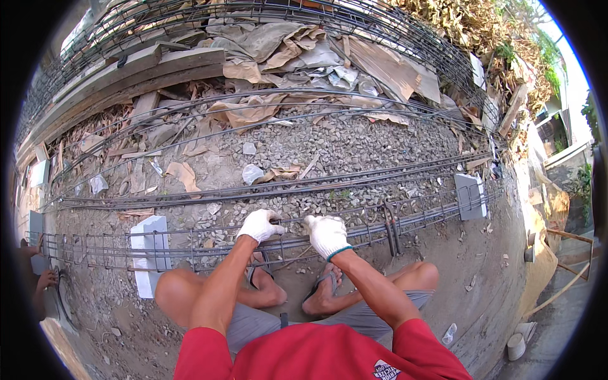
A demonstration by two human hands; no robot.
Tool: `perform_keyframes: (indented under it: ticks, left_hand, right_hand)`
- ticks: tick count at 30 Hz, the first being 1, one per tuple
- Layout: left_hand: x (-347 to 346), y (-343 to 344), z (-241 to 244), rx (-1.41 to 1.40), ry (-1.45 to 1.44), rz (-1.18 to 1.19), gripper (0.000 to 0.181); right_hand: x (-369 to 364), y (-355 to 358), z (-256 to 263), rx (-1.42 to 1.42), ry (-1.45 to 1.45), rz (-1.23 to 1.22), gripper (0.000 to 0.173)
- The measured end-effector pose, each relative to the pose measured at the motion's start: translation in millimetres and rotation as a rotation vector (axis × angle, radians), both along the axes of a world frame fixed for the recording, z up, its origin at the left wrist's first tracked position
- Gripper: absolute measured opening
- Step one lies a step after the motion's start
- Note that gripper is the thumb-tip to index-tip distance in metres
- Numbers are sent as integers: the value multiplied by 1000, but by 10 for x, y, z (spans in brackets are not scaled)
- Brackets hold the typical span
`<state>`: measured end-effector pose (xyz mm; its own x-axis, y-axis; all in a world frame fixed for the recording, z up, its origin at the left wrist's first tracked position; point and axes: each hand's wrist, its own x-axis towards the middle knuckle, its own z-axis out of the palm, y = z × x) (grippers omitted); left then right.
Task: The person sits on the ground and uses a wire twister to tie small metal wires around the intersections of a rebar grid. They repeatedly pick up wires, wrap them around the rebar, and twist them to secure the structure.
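A long rebar cage (pixel 209 244) of steel bars and wire stirrups lies across in front of my knees, resting on pale blocks (pixel 151 251). My left hand (pixel 262 226), in a white knit glove, is at the cage's far top bar with its fingers curled. My right hand (pixel 327 233), in a matching glove, is bent over the same bar a little to the right. The glove backs hide whether either hand grips anything. A pair of dark-handled pincers or cutters (pixel 392 229) hangs over the cage to the right of my right hand.
Loose rebar (pixel 228 192) lies on gravel beyond the cage. Farther off are wooden planks (pixel 142 71), torn paper sacks (pixel 275 42) and more rebar cages. A grey block (pixel 470 195) supports the right end. Another person's hands (pixel 46 279) are at the far left end. A plastic cup (pixel 516 346) lies lower right.
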<state>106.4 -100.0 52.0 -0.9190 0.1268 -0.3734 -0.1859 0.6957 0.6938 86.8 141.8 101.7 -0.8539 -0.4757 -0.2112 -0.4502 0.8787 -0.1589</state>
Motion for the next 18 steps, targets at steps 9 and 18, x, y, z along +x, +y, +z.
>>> perform_keyframes:
  ticks: [9,18]
  left_hand:
    - [-50,61,18,-15,-40,-12,63]
    - [-96,40,-161,27,-44,-13,63]
  right_hand:
    - [213,1575,249,-203,-187,-421,33]
    - [-155,2899,-155,-391,-88,-925,69]
